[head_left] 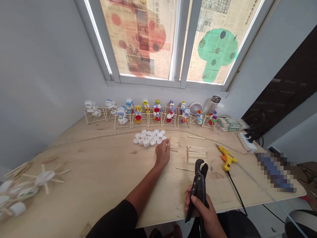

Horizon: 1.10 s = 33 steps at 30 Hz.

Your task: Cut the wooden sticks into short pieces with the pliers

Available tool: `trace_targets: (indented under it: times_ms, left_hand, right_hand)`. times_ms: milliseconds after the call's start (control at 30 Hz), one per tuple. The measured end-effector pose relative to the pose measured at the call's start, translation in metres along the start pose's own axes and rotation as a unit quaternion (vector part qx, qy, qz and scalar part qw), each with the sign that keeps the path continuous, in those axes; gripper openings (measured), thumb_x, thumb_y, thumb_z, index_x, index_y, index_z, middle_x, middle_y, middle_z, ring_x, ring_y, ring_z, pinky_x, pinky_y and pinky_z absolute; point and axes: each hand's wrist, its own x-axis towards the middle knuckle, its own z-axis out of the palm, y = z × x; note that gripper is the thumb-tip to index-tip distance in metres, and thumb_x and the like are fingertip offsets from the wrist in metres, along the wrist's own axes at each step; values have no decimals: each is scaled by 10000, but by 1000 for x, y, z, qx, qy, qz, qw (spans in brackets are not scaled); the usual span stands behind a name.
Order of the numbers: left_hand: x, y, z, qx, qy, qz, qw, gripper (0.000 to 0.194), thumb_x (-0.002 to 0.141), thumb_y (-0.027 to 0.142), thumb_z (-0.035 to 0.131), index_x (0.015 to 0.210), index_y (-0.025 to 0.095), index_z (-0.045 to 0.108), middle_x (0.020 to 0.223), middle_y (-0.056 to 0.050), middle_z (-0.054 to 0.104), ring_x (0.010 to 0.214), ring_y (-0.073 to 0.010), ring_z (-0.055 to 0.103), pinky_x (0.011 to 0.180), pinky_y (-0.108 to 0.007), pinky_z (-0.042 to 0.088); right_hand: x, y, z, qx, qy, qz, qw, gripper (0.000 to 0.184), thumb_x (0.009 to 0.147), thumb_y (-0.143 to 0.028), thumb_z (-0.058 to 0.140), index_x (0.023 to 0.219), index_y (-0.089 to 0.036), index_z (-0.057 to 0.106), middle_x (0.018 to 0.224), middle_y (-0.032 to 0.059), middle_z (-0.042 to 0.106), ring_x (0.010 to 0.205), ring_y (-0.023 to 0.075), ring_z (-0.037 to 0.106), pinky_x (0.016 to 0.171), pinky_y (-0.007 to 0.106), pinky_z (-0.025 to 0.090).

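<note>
My right hand (pixel 206 211) is wrapped round the handles of a black pipe cutter (pixel 199 185), whose curved jaws point up and stand apart. Between the white bottle caps (pixel 146 142) and a small pile of short wooden sticks (pixel 174 144) is my left hand (pixel 162 153). Its fingers are drawn together, with the tips at the left ends of the short sticks; what they hold, if anything, is hidden. A stack of longer wooden sticks (pixel 196 154) lies just beyond the cutter. One single stick (pixel 185 169) lies left of the cutter's jaws.
Several stick frames with coloured cap wheels (pixel 156 115) line the wall. A yellow glue gun (pixel 226 158) and its cable lie at right, near a white power strip (pixel 247 142). Spoked cap wheels (pixel 45 178) lie at left. Bagged sticks (pixel 232 124) are at the back right.
</note>
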Motion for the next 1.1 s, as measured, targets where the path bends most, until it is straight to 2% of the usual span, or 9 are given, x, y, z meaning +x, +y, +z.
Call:
trace_targets:
  times_ms: [200,433,533,633,767,1100]
  left_hand:
    - [2,2,5,33,11,-3,999,247,872,220,329,1024,200,523,1072,-55,616,1052,-191,518,953,-401,292]
    - [0,8,-2,97,0,24,995,250,879,195,295,1023,180,498,1037,-68,603,1009,-189,519,891,-352,348]
    - [-2,10,-5,139,-32,55,988,205,858,179,339,963,184,516,1038,-77,586,1015,-206,500,872,-336,346]
    - [-1,9,-8,180,-88,84,976,166,847,180,372,921,197,519,963,-67,604,915,-196,541,782,-300,376]
    - [9,7,-11,229,-140,80,960,166,851,235,402,991,209,488,856,-58,628,792,-201,582,663,-283,381]
    - [27,9,-9,275,-174,53,944,171,848,301,411,947,210,518,868,-82,637,838,-216,593,639,-266,373]
  right_hand:
    - [1,1,2,2,26,-17,1000,392,757,-491,569,944,-146,557,694,34,576,637,180,544,617,314,423]
    - [-1,-6,4,3,16,-9,1000,370,766,-476,566,942,-151,560,700,30,573,647,179,545,634,314,416]
    - [-2,-7,4,-4,9,-7,1000,375,768,-480,561,941,-148,563,700,32,573,652,183,547,647,322,422]
    - [-3,-8,3,-10,11,-11,1000,376,771,-479,559,944,-145,565,703,34,579,651,180,549,657,323,426]
    - [-3,-8,3,-5,7,-14,1000,359,784,-464,550,950,-146,553,707,33,575,657,175,548,639,308,426]
    - [1,-8,2,-7,-11,-26,1000,349,799,-453,540,950,-138,536,705,26,578,647,167,556,655,304,419]
